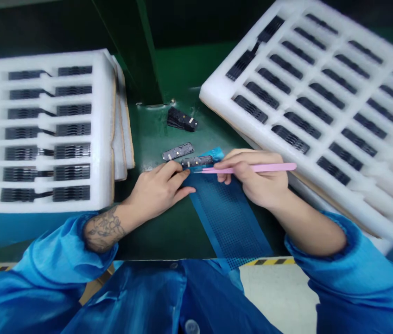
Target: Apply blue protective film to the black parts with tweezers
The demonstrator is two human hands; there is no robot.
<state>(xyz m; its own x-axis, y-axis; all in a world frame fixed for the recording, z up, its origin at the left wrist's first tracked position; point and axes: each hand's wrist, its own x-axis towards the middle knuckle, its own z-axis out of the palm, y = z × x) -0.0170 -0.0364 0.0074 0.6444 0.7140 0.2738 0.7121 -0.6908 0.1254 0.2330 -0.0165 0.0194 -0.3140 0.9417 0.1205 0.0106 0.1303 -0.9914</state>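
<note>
My right hand [259,178] is closed around pink tweezers [266,167], whose tips point left toward my left fingers. Just above the tips lies a narrow dark circuit board piece [198,161], with its left end under the bent fingers of my left hand [160,185]. The left thumb sticks out apart from the piece. Under the piece and my right fingers runs a blue sheet with rows of small dots [231,218]. A second circuit board piece [178,151] lies just behind my left fingers, tilted slightly. Whether the tweezers grip anything is too small to tell.
Farther back sits a small stack of dark pieces [182,119] on the green table [161,236]. White foam trays [101,139] holding rows of black parts are stacked at left. Another foam tray [217,88] stands angled at right. A green post [141,55] rises behind.
</note>
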